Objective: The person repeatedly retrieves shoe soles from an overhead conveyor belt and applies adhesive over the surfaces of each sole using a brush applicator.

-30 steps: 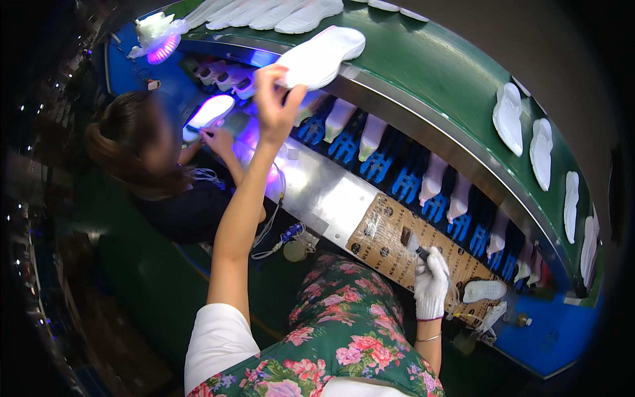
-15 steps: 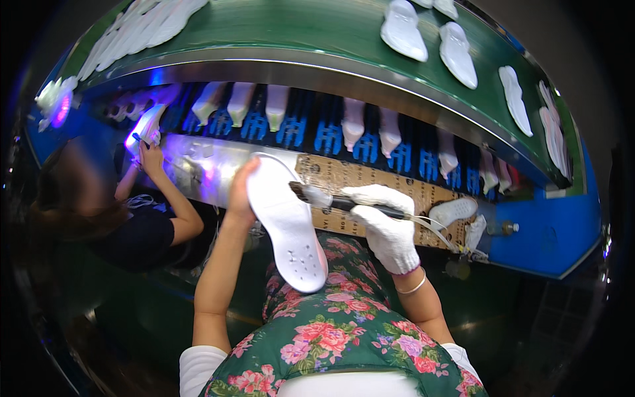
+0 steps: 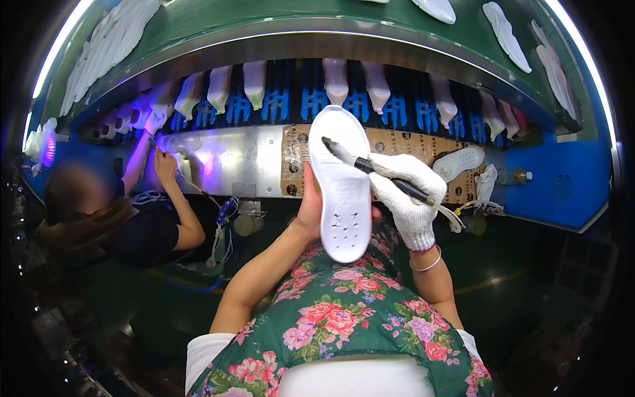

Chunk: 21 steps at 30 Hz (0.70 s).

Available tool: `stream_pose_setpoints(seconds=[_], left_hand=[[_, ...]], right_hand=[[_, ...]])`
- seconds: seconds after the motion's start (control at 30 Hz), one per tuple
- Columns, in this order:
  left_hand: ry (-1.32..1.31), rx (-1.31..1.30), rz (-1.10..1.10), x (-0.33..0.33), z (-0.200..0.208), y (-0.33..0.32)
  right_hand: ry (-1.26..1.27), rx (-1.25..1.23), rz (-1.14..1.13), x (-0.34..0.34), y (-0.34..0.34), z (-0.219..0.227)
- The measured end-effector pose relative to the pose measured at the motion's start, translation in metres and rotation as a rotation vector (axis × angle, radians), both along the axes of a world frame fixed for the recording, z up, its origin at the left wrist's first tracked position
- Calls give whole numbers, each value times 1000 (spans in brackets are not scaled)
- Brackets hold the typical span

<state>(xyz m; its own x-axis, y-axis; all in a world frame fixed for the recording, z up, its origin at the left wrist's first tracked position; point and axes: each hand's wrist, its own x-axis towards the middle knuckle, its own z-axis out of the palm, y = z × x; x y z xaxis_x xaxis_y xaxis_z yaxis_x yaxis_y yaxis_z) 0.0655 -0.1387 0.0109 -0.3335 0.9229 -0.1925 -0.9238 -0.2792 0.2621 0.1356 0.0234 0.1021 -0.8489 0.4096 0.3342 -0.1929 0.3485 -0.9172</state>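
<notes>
My left hand (image 3: 309, 209), bare, holds a white shoe sole (image 3: 345, 228) from beneath, its fingers mostly hidden behind it. The sole lies nearly lengthwise in front of me, with small holes at its near end and raised lines at mid-length. In a white knitted glove, my right hand (image 3: 411, 202) grips a black-handled brush (image 3: 342, 153). The brush's dark bristles are over the far half of the sole; whether they touch it I cannot tell. A pale tube trails from the back end of the handle.
Ahead runs a green conveyor (image 3: 278, 16) bearing white soles. Below it, pale pink shoe lasts (image 3: 336, 83) hang above blue racks (image 3: 274, 102). Printed cardboard (image 3: 294, 162) covers part of the metal ledge, with another sole (image 3: 458, 163) to its right. A co-worker (image 3: 149, 218) works at left under violet light.
The sole has swung upright and shifted right and away from me, with my left hand now beneath it. The brush has moved from the sole's edge to over its far half.
</notes>
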Motion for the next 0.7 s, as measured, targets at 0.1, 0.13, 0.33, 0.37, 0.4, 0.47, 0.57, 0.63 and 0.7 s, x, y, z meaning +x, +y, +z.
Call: stream_pose_setpoints(seconds=[0.1, 0.13, 0.33, 0.37, 0.4, 0.47, 0.57, 0.63, 0.7], left_hand=[[-22, -41, 76, 10, 5, 16], [-7, -65, 92, 14, 5, 21], [306, -308, 143, 43, -20, 39], [320, -279, 120, 44, -26, 39], [334, -251, 98, 43, -30, 40], [333, -285, 68, 40, -32, 40], [183, -244, 192, 37, -28, 45], [271, -77, 91, 29, -27, 39], [226, 18, 75, 27, -26, 37]], right_hand=[[153, 210, -69, -4, 9, -10], [152, 241, -83, -4, 11, -9], [175, 556, -178, 3, 16, -5], [166, 537, -134, 8, 15, -7], [147, 595, -116, 12, 13, -5], [121, 510, -16, 18, 9, -2], [129, 254, 6, 21, 21, -15], [161, 151, -119, 14, 29, -19], [188, 277, -89, 9, 29, -22]])
